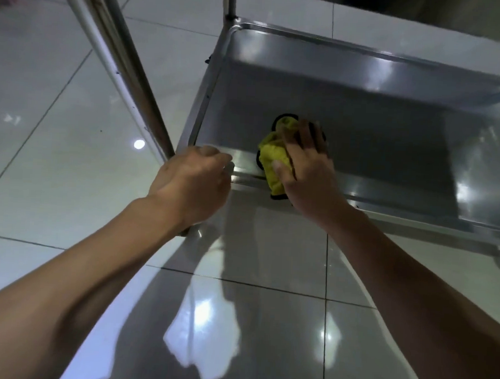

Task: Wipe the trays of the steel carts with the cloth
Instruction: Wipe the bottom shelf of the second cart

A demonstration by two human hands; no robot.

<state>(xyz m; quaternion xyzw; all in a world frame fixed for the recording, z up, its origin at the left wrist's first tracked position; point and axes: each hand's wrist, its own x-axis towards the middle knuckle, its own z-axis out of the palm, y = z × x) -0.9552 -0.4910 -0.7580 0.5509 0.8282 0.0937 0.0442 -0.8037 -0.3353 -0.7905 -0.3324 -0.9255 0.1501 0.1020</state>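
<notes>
Glossy floor tiles (59, 98) surround the cart; your right hand (305, 160) presses the yellow cloth (273, 155), fingers spread, into the tray (362, 122); left hand (194, 183) curls on the rim beside it; sweep onward next.

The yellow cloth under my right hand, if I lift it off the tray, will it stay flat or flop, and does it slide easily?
The yellow cloth is bunched into soft folds under the right hand, so it would probably droop when lifted. It looks light. On the smooth, shiny steel tray it likely slides readily when pushed.
</notes>
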